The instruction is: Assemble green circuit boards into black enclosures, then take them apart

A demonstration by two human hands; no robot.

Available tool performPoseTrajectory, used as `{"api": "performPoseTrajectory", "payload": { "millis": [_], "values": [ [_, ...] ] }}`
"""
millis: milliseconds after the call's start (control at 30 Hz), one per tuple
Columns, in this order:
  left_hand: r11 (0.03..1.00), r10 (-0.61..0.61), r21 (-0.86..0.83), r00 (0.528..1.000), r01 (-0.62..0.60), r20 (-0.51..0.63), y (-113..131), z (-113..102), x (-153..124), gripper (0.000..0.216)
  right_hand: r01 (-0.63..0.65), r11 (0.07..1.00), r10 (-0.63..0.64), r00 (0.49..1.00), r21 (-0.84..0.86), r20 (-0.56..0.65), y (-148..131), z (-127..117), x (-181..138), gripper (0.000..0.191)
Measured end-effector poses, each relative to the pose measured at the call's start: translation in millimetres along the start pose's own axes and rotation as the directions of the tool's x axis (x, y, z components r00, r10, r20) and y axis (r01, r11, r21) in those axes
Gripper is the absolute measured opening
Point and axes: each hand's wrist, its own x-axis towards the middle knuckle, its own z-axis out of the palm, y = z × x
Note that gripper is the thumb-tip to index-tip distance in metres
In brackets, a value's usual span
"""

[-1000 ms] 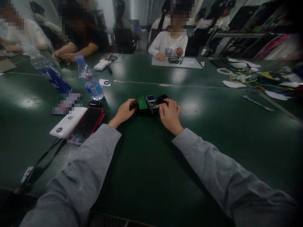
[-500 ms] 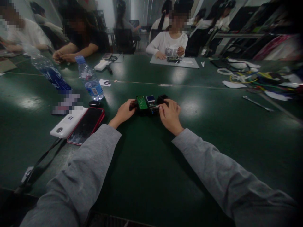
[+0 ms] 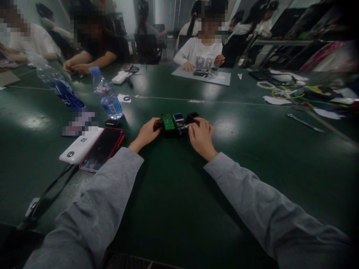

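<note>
Circuit parts sit between two hands

The green circuit board (image 3: 168, 122) lies between the person's hands, tilted slightly and nearer the left. The left hand (image 3: 147, 133) has its thumb and fingers closed around a dark part (image 3: 157, 124) at the board's left side, leaving the green face uncovered. Just right of the board is a module with a small screen (image 3: 178, 117), its near end reaching toward the right hand (image 3: 202, 137). That hand's thumb and forefinger come to the module's right edge; whether they pinch it is too small to tell. A black case (image 3: 192, 116) stands just beyond the right fingers, partly hidden by them.

All of this is over the green table (image 3: 179, 209). Left of the left hand, a red-edged phone (image 3: 101, 149) lies beside a white device (image 3: 81, 146), with a water bottle (image 3: 108, 95) farther off.
</note>
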Motion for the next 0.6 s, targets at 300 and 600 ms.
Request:
{"api": "performPoseTrajectory", "payload": {
  "millis": [300, 600],
  "values": [
    [1.000, -0.010, 0.006, 1.000, 0.010, 0.014, -1.5, -0.5, 0.4, 0.042, -0.003, 1.000, 0.003, 1.000, 0.008, 0.008, -0.9, -1.5, -0.3, 0.032],
    [1.000, -0.001, 0.013, 1.000, 0.001, 0.002, -1.8, 0.1, -0.3, 0.042, -0.025, 0.998, 0.026, 0.999, 0.056, -0.020, -0.5, -0.9, -0.3, 0.028]
  ]
}}
